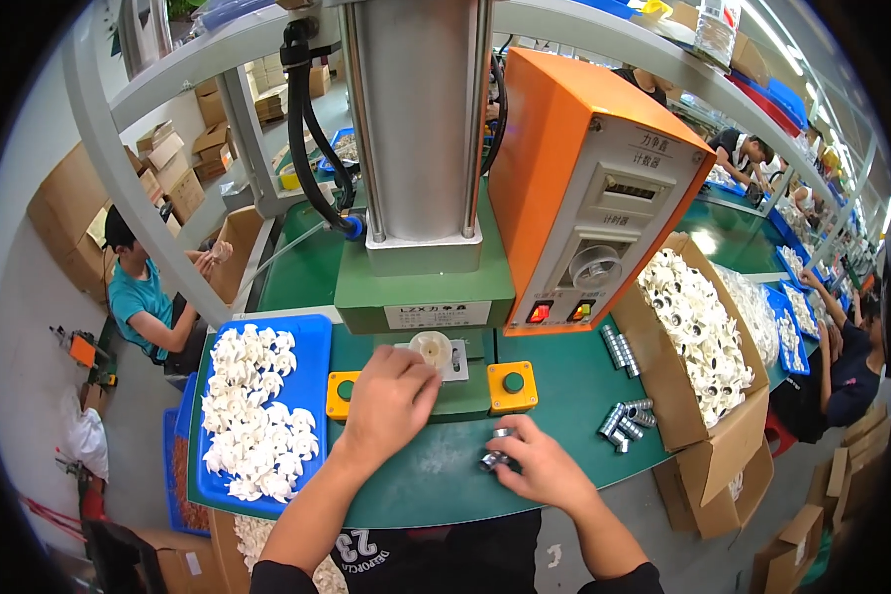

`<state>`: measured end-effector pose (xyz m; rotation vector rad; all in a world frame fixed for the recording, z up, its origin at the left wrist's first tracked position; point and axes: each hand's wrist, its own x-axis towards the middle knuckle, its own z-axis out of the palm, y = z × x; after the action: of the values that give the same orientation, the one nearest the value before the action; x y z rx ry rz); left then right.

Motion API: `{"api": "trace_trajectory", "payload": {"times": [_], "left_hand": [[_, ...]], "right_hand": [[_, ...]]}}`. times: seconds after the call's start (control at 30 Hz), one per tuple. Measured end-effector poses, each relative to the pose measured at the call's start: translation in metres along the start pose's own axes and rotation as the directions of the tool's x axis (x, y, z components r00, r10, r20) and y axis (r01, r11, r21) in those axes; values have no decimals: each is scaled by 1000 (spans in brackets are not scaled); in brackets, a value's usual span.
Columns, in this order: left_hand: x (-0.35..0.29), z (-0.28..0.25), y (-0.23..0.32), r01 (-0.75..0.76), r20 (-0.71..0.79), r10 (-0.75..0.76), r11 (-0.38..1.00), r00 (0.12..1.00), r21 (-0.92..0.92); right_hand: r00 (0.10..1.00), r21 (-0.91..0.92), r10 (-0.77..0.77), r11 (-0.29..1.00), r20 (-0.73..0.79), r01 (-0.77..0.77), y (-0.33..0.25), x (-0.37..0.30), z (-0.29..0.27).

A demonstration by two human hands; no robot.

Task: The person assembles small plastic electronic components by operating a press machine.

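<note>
Near the desk's [564, 465] front edge, the right hand [544, 465] pinches a metal bearing [495, 457]. The left hand [391, 396] curls loosely beside the white part [432, 348] under the press [421, 148]. A blue tray [312, 346] sits left, a cardboard box [733, 436] right, and the orange control box [554, 139] behind.

The left hand [391, 394] covers the near edge of the white plastic part [432, 347] on the green press [421, 297], whose cylinder top is cut off above. Right of the press, the right hand [540, 463] hides most of the small metal pieces [493, 457]; their shape cannot be told.
</note>
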<state>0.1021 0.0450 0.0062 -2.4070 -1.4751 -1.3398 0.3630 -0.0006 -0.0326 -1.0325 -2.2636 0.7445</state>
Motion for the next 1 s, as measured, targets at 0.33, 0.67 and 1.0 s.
{"api": "trace_trajectory", "payload": {"times": [0.33, 0.67, 1.0], "left_hand": [[-94, 13, 31, 266, 387, -182, 947, 904, -178], [-99, 26, 25, 179, 453, -73, 964, 889, -196], [-88, 23, 25, 150, 476, -33, 966, 879, -210]], "right_hand": [[1000, 18, 17, 1000, -20, -17, 4, 3, 38], [995, 2, 85, 996, -61, -85, 7, -5, 37], [989, -99, 64, 992, -134, -77, 5, -7, 38]]}}
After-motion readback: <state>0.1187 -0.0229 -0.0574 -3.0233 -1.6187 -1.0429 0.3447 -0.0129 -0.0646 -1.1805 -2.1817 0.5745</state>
